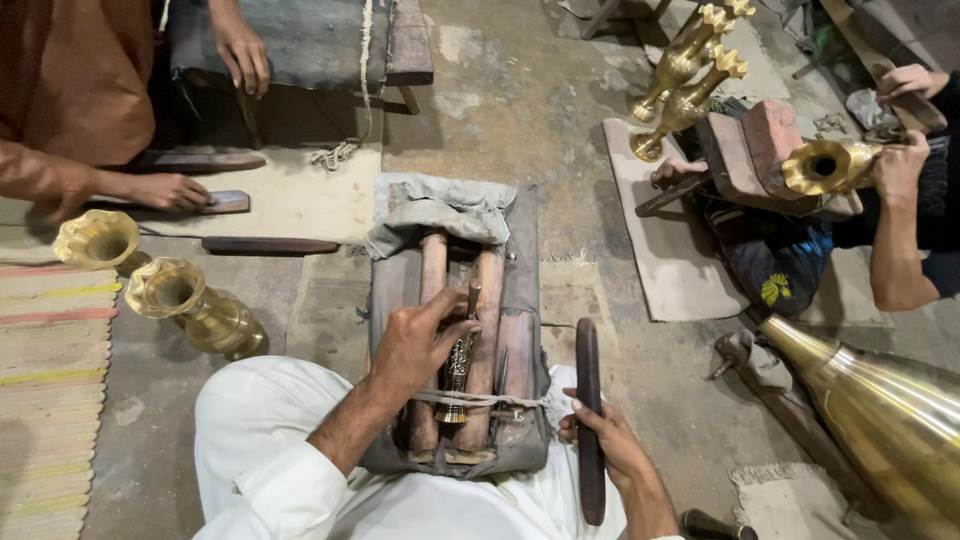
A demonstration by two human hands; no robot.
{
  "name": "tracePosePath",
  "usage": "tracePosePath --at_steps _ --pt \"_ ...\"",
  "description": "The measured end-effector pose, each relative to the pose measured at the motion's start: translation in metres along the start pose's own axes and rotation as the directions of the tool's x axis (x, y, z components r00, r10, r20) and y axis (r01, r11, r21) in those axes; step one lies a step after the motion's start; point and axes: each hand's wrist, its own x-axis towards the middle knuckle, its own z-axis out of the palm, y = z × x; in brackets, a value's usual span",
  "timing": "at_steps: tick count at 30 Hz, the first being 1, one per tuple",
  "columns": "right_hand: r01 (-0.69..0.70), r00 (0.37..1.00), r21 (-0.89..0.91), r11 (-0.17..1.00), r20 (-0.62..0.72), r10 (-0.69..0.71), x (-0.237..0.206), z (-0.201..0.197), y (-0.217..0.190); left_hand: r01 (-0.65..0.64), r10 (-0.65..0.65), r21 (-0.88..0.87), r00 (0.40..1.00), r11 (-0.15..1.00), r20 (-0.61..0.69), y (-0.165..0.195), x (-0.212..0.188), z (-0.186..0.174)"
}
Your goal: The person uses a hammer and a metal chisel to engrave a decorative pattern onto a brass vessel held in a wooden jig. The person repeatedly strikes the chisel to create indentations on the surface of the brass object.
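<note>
- The left hand (418, 345) lies on top of the wooden rest (455, 330), fingers closed down around a small engraved brass piece (458, 365), thumb pointing toward the far end.
- The brass piece sits in the groove between the two long wooden bars of the rest, near the middle of the rest and toward its near end. Its long axis runs along the bars, away from the person, tilted slightly to the right at the far end.
- A cord (480, 399) crosses the bars near the near edge of the rest, passing over the lower end of the brass piece.
- The right hand (600, 435) is off the right edge of the rest, closed around a dark wooden bat (588, 415) that stands nearly parallel to the brass piece.
- The brass piece lies to the left of the bat, across the right-hand bar; the left hand is already on it, so it is much the nearer hand.
- A grey cloth (440, 210) is bunched over the far end of the rest.
- Two brass vases (180, 300) lie on the floor beyond the left edge of the rest; a large brass vessel (880, 410) lies at the right.
- Other people's hands work at the far left and far right, well apart from the rest.
</note>
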Motion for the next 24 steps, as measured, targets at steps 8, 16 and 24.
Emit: tracePosePath --at_steps 8,16,24 --pt "0.512 0.816 -0.588 0.626 0.105 -0.569 -0.024 0.027 -0.083 -0.076 0.078 0.027 0.994 0.997 -0.073 0.003 -0.008 0.006" --pt "0.692 0.340 -0.715 0.097 0.204 -0.918 -0.057 0.078 -0.172 -0.141 0.152 0.139 0.985 0.980 -0.076 0.003 -0.008 0.007" --pt "0.500 0.171 -0.779 -0.378 0.517 -0.839 -0.086 0.089 -0.220 -0.136 0.141 0.068 0.987 0.988 -0.071 0.004 -0.008 0.004"
